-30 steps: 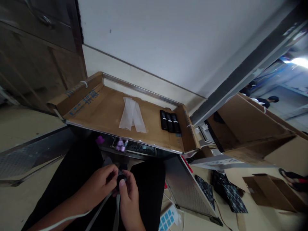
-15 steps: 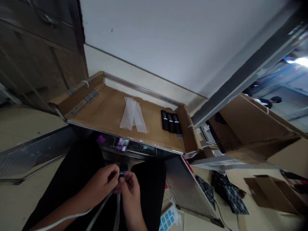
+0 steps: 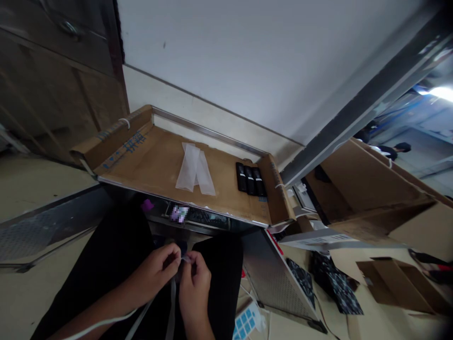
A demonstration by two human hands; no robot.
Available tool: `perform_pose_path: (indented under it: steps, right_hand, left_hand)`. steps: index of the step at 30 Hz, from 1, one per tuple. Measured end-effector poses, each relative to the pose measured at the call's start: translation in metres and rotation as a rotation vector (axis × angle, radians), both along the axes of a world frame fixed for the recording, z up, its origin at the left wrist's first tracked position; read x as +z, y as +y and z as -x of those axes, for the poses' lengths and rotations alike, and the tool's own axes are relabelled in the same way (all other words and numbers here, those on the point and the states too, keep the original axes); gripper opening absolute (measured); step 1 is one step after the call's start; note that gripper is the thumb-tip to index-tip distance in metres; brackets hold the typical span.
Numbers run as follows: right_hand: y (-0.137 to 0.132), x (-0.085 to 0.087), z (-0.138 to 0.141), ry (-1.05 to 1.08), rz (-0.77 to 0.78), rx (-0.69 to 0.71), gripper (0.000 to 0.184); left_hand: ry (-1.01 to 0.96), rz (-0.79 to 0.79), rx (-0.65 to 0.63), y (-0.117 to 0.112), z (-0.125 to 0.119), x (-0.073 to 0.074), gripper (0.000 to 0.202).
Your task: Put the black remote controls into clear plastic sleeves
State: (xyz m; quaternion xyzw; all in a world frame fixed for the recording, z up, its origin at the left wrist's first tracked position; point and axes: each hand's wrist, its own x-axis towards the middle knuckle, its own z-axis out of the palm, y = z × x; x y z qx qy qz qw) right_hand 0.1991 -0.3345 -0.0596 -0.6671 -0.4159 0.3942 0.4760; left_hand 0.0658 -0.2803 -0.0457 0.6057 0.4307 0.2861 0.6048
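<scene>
Both hands meet low in the picture, over my lap in black trousers. My left hand and my right hand are closed in a pinch on the top edge of a clear plastic sleeve that hangs down between them. What is inside the sleeve is hidden by my fingers. On the cardboard-lined tray in front of me lie two empty clear sleeves and three black remotes side by side at its right end.
A white wall rises behind the tray, with a dark wooden cabinet at the left. Open cardboard boxes stand at the right, dark patterned packets lie on the floor, and a blue-keyed white device sits by my right knee.
The dark object seen between my fingers a second ago is no longer visible. Both hands have closed tighter together on the sleeve's top edge and shifted slightly right.
</scene>
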Motion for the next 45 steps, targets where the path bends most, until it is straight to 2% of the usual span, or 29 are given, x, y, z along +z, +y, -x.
perform_pose_path:
  steps: [2,6,9,10,12,14,18,20,24,29,32,34,37,40,45]
  right_hand:
    - [0.002,0.004,-0.005,-0.066,-0.034,-0.015,0.023]
    - [0.009,0.017,-0.011,-0.154,-0.096,-0.049,0.026]
    - [0.013,0.031,-0.007,-0.212,-0.128,-0.028,0.027]
    - [0.014,0.036,-0.004,-0.228,-0.148,-0.012,0.027]
    - [0.013,0.046,0.004,-0.254,-0.201,0.036,0.027]
    - [0.009,0.053,0.010,-0.265,-0.245,0.105,0.029]
    - [-0.003,0.054,0.012,-0.275,-0.294,0.184,0.031]
    - [-0.009,0.050,0.010,-0.283,-0.292,0.183,0.030]
    - [-0.016,0.039,0.007,-0.247,-0.231,0.187,0.026]
    - [-0.016,0.025,0.006,-0.098,-0.121,0.076,0.025]
    - [-0.011,0.014,0.007,0.101,-0.019,-0.038,0.041]
    - [-0.007,0.006,0.008,0.277,0.122,-0.040,0.054]
    - [-0.002,-0.002,0.010,0.463,0.297,0.030,0.059]
    - [-0.002,-0.003,0.011,0.516,0.318,0.022,0.061]
    - [-0.008,0.002,0.006,0.536,0.304,0.018,0.060]
  left_hand:
    - [-0.104,0.168,0.065,0.002,0.002,-0.012,0.029]
    - [-0.225,0.576,0.238,0.002,0.011,-0.056,0.052]
    - [-0.354,0.927,0.171,-0.001,0.017,-0.078,0.058]
    - [-0.413,1.011,0.116,-0.001,0.017,-0.080,0.060]
    - [-0.537,1.079,0.045,0.003,0.017,-0.076,0.062]
    - [-0.639,1.063,0.073,0.012,0.015,-0.066,0.053]
    - [-0.636,0.982,0.392,0.031,0.012,-0.048,0.023]
    - [-0.620,0.958,0.500,0.035,0.012,-0.043,0.020]
    - [-0.619,0.980,0.554,0.036,0.010,-0.036,0.021]
    - [-0.614,0.901,0.715,0.041,0.013,-0.039,0.015]
    - [-0.594,0.861,0.771,0.043,0.017,-0.045,0.013]
    - [-0.577,0.812,0.800,0.043,0.019,-0.049,0.011]
    - [-0.548,0.708,0.849,0.043,0.020,-0.051,0.008]
    - [-0.528,0.662,0.886,0.045,0.020,-0.052,0.008]
    - [-0.538,0.685,0.895,0.050,0.023,-0.057,0.009]
